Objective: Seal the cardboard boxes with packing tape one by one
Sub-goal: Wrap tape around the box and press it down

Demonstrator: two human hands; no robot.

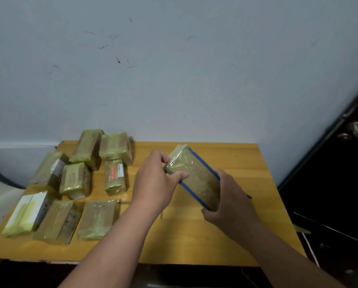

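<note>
- While the wooden table (pixel 194 242) carries the whole job, the person works above its right half, which keeps the lifted box away from the finished pile and gives both forearms room to turn.
- On the left half of the table lie the taped boxes (pixel 78 183), about nine of them, packed close together with several touching; each shows a yellowish film of tape, so they look done, and the box in hand is probably among the last.
- Held tilted above the table, between the two hands, is the blue-edged box (pixel 194 179), its broad face turned toward the camera and already glossy with tape; no tape roll can be seen anywhere in view.
- Supporting the lower right end, the right hand (pixel 232 206) wraps its fingers round the box from behind. A firm grip here seems wise, since this hand has to resist the pressing done at the other end.
- At the upper left end, the left hand (pixel 155 181) pinches the box, thumb lying on the front face near the blue stripe and fingers curled over the far corner.
- Judging by that thumb, the step is smoothing tape down at the corner; it goes best pressed outward along the edge so no bubble or loose flap stays.
</note>
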